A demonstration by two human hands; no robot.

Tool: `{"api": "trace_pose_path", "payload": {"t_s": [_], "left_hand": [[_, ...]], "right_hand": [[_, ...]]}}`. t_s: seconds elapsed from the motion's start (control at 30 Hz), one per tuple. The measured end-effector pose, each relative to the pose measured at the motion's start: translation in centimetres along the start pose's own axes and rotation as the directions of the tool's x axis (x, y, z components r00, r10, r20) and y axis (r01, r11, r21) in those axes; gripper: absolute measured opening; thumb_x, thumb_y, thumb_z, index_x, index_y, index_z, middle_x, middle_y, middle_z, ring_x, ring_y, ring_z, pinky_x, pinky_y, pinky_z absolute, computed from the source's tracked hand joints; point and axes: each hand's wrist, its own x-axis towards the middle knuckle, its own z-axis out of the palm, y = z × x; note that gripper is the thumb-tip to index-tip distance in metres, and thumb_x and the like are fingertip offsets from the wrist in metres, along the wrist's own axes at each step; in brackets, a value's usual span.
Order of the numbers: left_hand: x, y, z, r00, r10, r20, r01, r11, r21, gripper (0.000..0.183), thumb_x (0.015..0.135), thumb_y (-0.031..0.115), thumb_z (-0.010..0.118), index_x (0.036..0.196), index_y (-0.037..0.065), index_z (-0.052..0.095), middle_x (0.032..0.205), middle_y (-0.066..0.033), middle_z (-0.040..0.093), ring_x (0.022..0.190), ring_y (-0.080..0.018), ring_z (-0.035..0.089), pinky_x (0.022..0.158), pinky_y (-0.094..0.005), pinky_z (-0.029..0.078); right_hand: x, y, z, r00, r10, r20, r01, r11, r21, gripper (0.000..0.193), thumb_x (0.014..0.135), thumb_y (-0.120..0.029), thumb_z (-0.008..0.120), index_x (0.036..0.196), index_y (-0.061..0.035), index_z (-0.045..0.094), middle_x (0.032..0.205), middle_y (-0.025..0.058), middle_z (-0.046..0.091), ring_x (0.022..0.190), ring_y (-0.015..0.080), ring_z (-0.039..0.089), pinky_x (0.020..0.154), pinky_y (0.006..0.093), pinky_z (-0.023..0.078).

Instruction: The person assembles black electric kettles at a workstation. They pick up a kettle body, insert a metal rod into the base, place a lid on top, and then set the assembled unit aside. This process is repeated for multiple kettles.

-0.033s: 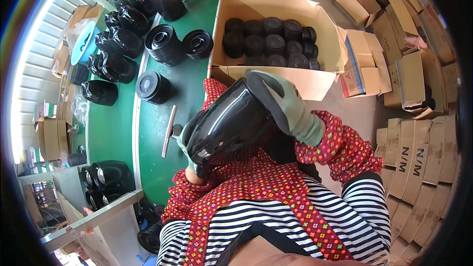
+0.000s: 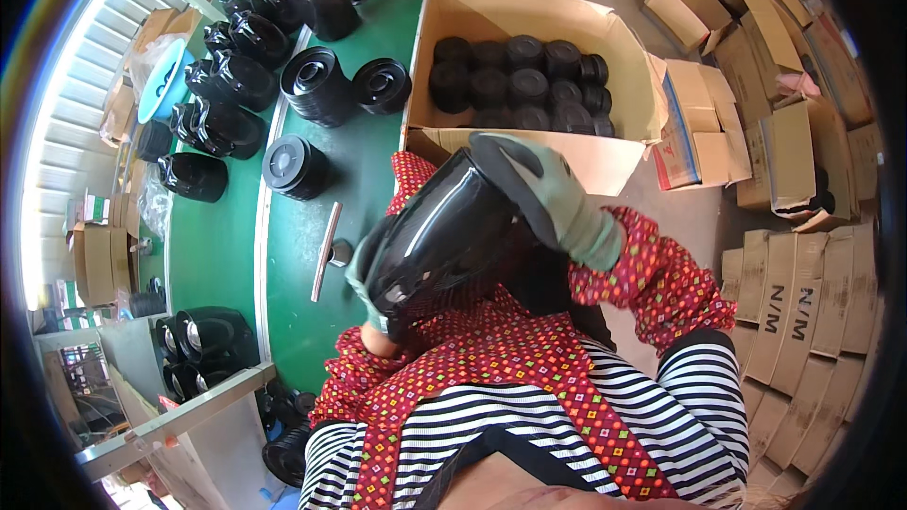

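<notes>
A glossy black jug body [image 2: 444, 227] lies tilted in front of my chest, held between both gloved hands. My right hand [image 2: 548, 194], in a green and dark grey glove, is wrapped over its upper right end. Lower down, my left hand [image 2: 367, 291] grips the other end from the side; part of its fingers is hidden behind the body. A T-shaped metal tool [image 2: 327, 250] rests on the green table just left of my left hand. Beyond it stand a short stack of round black lids [image 2: 295, 168], a taller lid stack [image 2: 312, 85] and another lid pile [image 2: 382, 85].
Several black jugs [image 2: 236, 80] line the green table [image 2: 222, 246]. An open carton [image 2: 529, 151] of round black parts stands ahead. Cartons [image 2: 794, 302] are piled at right. A metal rail [image 2: 179, 416] crosses at lower left, near more black jugs [image 2: 213, 335].
The jug body has turned very slightly in my hands, and my left hand has shifted a little toward me along its lower end.
</notes>
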Motion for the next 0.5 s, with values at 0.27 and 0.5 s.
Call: {"api": "trace_pose_path", "payload": {"t_s": [0.27, 0.5], "left_hand": [[-0.8, 4.6, 0.8, 0.675, -0.294, 0.676, -0.467, 0.54, 0.7, 0.076, 0.081, 0.016, 0.085, 0.148, 0.001, 0.054, 0.134, -0.0234, 0.065, 0.127, -0.0366, 0.064, 0.112, -0.0441, 0.049], [4.4, 8.5, 2.5, 0.803, 0.113, 0.586, -0.41, 0.818, 0.404, 0.085, 0.083, 0.011, 0.082, 0.158, -0.003, 0.043, 0.157, -0.0219, 0.052, 0.147, -0.0308, 0.049, 0.122, -0.0409, 0.037]], "right_hand": [[4.9, 4.4, 3.1, 0.814, -0.059, 0.578, 0.044, 0.998, 0.041, 0.052, 0.089, -0.051, 0.073, 0.098, -0.0001, 0.075, 0.092, 0.0249, 0.073, 0.085, 0.0378, 0.074, 0.08, 0.0454, 0.057], [3.1, 1.6, -2.0, 0.794, -0.403, 0.456, 0.206, 0.883, 0.422, 0.067, 0.074, -0.029, 0.088, 0.134, -0.007, 0.068, 0.133, 0.0186, 0.064, 0.123, 0.0385, 0.062, 0.105, 0.0476, 0.051]]}}
